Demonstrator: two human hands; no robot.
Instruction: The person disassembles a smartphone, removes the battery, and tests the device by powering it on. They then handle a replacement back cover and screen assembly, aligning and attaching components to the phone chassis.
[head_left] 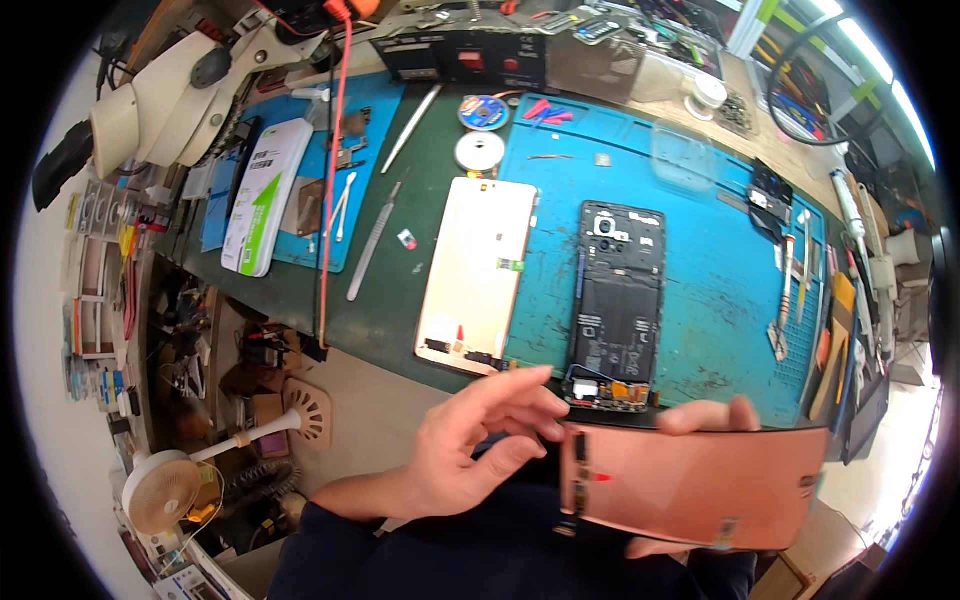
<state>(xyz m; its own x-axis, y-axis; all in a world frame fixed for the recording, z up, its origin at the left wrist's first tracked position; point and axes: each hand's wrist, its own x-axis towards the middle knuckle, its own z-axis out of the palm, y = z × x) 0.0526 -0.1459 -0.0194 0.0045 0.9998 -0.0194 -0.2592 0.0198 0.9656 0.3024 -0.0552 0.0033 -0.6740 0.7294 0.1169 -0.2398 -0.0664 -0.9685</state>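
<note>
My right hand (712, 414) grips a phone screen panel (690, 488) by its long edges, its copper-coloured back turned up and a flex cable hanging at the left end. Most of that hand is hidden behind the panel. Close to the panel's left end is my left hand (480, 440), its fingers apart and loosely curled, holding nothing. Just beyond, an opened phone body (618, 300) lies on the blue mat with its battery and lower circuit parts bare. Left of it rests a second screen panel (478, 270), pale gold on its back, partly on the mat.
The blue work mat (715, 320) covers much of the bench. Tweezers (375, 245), a white box (268, 198) and cotton swabs (345, 207) lie to the left. A red cable (328, 210) hangs over the bench edge. A clear tray (683, 157) and a screwdriver (787, 265) are at right.
</note>
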